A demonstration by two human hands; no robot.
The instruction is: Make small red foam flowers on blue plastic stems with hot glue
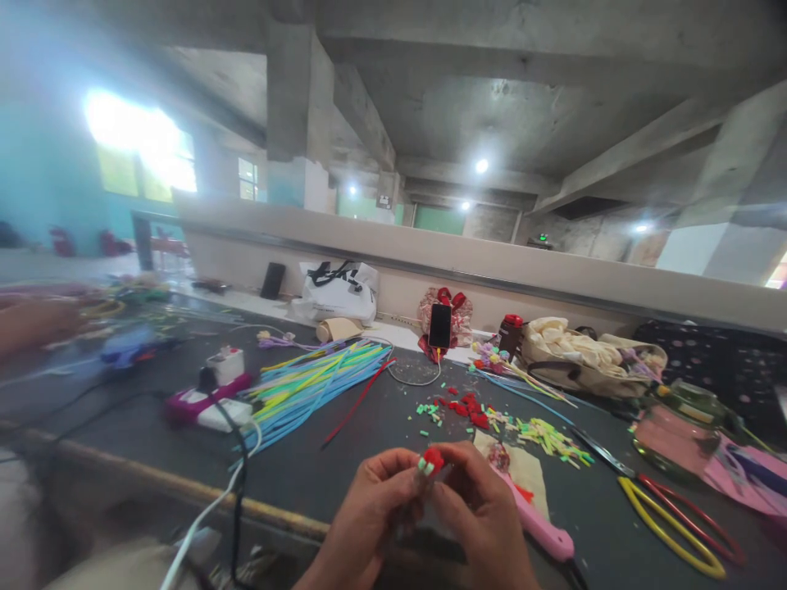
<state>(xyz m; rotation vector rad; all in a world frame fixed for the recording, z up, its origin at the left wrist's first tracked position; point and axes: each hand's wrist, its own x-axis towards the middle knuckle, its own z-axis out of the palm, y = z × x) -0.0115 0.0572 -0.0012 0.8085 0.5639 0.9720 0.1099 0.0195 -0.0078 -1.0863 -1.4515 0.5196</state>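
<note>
Near the table's front edge, my left hand (378, 512) and my right hand (479, 508) meet at the fingertips. Between them is a small red fuzzy piece (432, 460) with pale green bits on its left side. My left thumb and forefinger pinch the green side, and my right fingers close on the red side. Just right of my right hand, a pink glue gun (544, 524) lies with its tip on a beige cloth (529, 471). Beyond my hands are red pieces (470, 408) and scattered pale green and yellow cut bits (550, 438).
Blue, green and yellow pipe cleaners (320, 385) lie left of centre, beside a purple-white power strip (212, 401). Scissors (670, 516) and a glass jar (680, 430) are at right. A phone (439, 326) stands at the back. A blurred person's arm (37, 319) reaches in at far left.
</note>
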